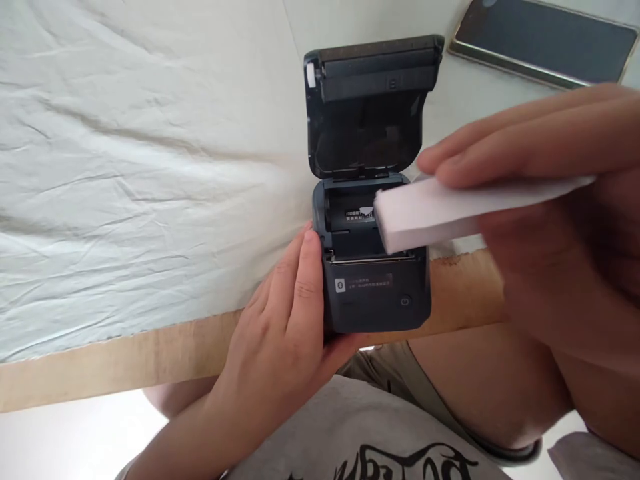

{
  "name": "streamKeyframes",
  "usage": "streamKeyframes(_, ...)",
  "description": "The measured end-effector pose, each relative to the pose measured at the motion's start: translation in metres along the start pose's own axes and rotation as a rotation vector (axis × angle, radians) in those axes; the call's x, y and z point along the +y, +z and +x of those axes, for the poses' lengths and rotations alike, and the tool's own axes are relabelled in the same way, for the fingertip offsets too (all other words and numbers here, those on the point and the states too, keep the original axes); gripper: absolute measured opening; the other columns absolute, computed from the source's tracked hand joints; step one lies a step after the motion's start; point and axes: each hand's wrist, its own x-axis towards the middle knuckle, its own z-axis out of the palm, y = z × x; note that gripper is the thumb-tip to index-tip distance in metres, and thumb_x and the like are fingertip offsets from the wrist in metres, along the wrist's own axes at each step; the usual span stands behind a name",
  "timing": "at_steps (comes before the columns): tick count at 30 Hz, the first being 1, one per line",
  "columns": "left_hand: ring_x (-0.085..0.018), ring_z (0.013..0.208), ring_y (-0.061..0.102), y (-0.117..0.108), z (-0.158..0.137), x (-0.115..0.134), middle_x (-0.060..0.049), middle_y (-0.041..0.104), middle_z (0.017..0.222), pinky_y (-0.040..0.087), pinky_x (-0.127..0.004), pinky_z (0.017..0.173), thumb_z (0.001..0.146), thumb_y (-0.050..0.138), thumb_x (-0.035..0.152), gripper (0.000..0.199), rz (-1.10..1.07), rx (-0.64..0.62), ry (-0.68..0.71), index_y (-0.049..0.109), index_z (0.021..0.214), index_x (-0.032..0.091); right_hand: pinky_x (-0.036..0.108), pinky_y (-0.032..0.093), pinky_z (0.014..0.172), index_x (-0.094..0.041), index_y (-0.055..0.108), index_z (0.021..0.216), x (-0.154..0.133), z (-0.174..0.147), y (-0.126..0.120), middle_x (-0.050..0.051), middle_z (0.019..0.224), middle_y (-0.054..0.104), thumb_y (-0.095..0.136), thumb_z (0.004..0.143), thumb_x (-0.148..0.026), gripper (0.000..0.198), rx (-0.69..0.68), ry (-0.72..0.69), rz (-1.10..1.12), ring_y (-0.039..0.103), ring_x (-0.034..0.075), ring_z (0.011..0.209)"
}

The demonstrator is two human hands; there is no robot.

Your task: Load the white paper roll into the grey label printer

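Observation:
A dark, palm-sized label printer (375,293) stands at the table's front edge with its lid (367,113) raised. Its roll compartment shows a small printed label inside, and the front panel bears a Bluetooth mark and a power button. My left hand (285,320) is wrapped around the printer's left side and lower edge, gripping it. Between the thumb and fingers of my right hand (545,167) is a flat white block (435,213), perhaps folded paper. Its near end hangs over the right part of the compartment and hides it; I cannot tell whether they touch.
A smartphone (545,40) lies screen up at the far right, beyond my right hand. Wrinkled pale cloth (150,167) covers the table, whose bare wooden edge (125,353) runs along the front. My lap is just below that edge.

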Motion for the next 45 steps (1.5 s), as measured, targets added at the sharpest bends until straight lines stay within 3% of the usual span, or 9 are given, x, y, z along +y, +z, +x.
streamKeyframes(4,-0.039,0.162,0.073,0.001,0.001,0.002,-0.031,0.069,0.175,0.065,-0.043,0.130,0.124,0.063,0.062,0.097,-0.009,-0.014,-0.008,0.027,0.190,0.001,0.025,0.057,0.106,-0.032,0.071,0.113,-0.020,0.012,0.013,-0.004,0.125,0.080,0.054,0.122,-0.034,0.019,0.051,-0.221,0.159,0.074,0.002,0.116)
streamKeyframes(7,-0.039,0.162,0.074,0.001,0.003,0.001,-0.034,0.070,0.172,0.065,-0.042,0.130,0.126,0.059,0.060,0.090,-0.015,-0.016,0.007,0.034,0.185,-0.004,0.022,0.061,0.097,-0.026,0.064,0.098,-0.018,0.020,0.019,-0.003,0.119,0.080,0.057,0.120,-0.025,0.023,0.010,-0.210,0.142,0.074,0.000,0.106)
streamKeyframes(11,-0.038,0.159,0.076,-0.001,0.003,-0.001,-0.035,0.070,0.172,0.065,-0.042,0.130,0.125,0.061,0.057,0.089,-0.041,-0.003,0.020,0.036,0.183,-0.004,0.024,0.062,0.082,-0.028,0.066,0.092,-0.014,0.020,0.018,-0.004,0.115,0.082,0.066,0.115,-0.028,0.023,0.053,-0.206,0.053,0.076,0.002,0.101)
streamKeyframes(19,-0.040,0.157,0.078,-0.002,0.001,-0.001,-0.033,0.068,0.176,0.068,-0.045,0.128,0.123,0.067,0.058,0.097,-0.080,0.007,-0.003,0.027,0.190,0.000,0.022,0.062,0.088,-0.025,0.064,0.105,-0.008,0.013,0.023,-0.002,0.139,0.080,0.060,0.119,-0.023,0.015,0.014,-0.290,-0.127,0.078,0.002,0.119)
streamKeyframes(28,-0.039,0.157,0.078,-0.002,0.002,-0.002,-0.035,0.071,0.171,0.072,-0.046,0.124,0.123,0.067,0.058,0.098,-0.099,0.033,0.019,0.027,0.188,-0.002,0.036,0.071,0.099,-0.027,0.081,0.096,0.017,-0.012,-0.006,0.010,0.108,0.076,0.061,0.114,-0.078,0.057,-0.144,-0.012,-0.153,0.079,0.019,0.127)
streamKeyframes(36,-0.048,0.166,0.069,-0.005,-0.002,-0.004,-0.021,0.051,0.189,0.076,-0.064,0.116,0.113,0.082,0.033,0.055,-0.223,-0.065,-0.015,0.062,0.164,0.039,0.041,0.063,0.122,-0.032,0.077,0.086,-0.005,0.005,0.002,0.004,0.105,0.077,0.064,0.117,-0.059,0.042,-0.072,-0.293,0.012,0.076,0.015,0.134)
streamKeyframes(39,-0.050,0.163,0.070,-0.007,-0.001,-0.003,-0.019,0.048,0.190,0.077,-0.065,0.112,0.113,0.080,0.029,0.046,-0.247,-0.073,-0.023,0.065,0.155,0.041,0.045,0.051,0.132,-0.034,0.079,0.110,-0.003,0.019,0.002,0.000,0.133,0.079,0.068,0.114,-0.051,0.021,0.084,-0.209,0.067,0.071,0.016,0.144)
streamKeyframes(43,-0.052,0.161,0.072,-0.006,0.000,-0.005,-0.020,0.049,0.188,0.078,-0.065,0.108,0.116,0.075,0.033,0.035,-0.229,-0.076,0.005,0.067,0.149,0.040,0.047,0.040,0.147,-0.019,0.053,0.170,0.001,0.032,0.009,0.011,0.178,0.056,0.055,0.118,-0.051,0.061,0.009,-0.161,-0.085,0.041,0.027,0.184)
streamKeyframes(45,-0.052,0.160,0.073,-0.006,0.000,-0.005,-0.021,0.049,0.188,0.078,-0.065,0.107,0.116,0.075,0.033,0.033,-0.221,-0.067,0.012,0.068,0.148,0.039,0.041,0.046,0.145,-0.013,0.042,0.179,0.002,0.036,0.014,0.014,0.183,0.051,0.052,0.118,-0.047,0.070,-0.047,-0.186,-0.057,0.045,0.025,0.181)
